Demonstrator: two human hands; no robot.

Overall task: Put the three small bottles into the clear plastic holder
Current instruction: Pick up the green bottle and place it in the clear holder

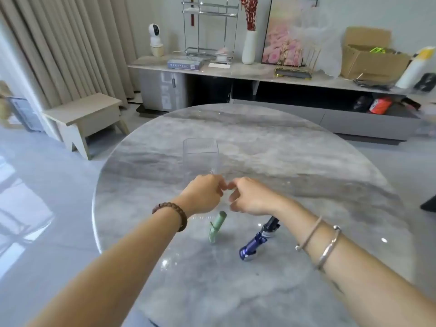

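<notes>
A clear ribbed plastic holder (200, 154) stands upright in the middle of the round marble table (295, 161). My left hand (203, 195) hovers just in front of the holder's near lower edge with its fingers curled in; no object shows in it. My right hand (251, 197) is beside it, fingertips almost meeting the left's, fingers loosely bent and holding nothing. Below the hands, three small bottles lie on the table. The pale green bottle (215, 228) is under my left hand. The blue bottle (252, 247) and the dark bottle (270, 226) are by my right wrist.
A beige stool (85, 116) stands on the floor to the left of the table. A long low cabinet (247, 72) behind the table carries a wire rack, a white vase, a picture and a cardboard box (372, 60). Curtains hang at the back left.
</notes>
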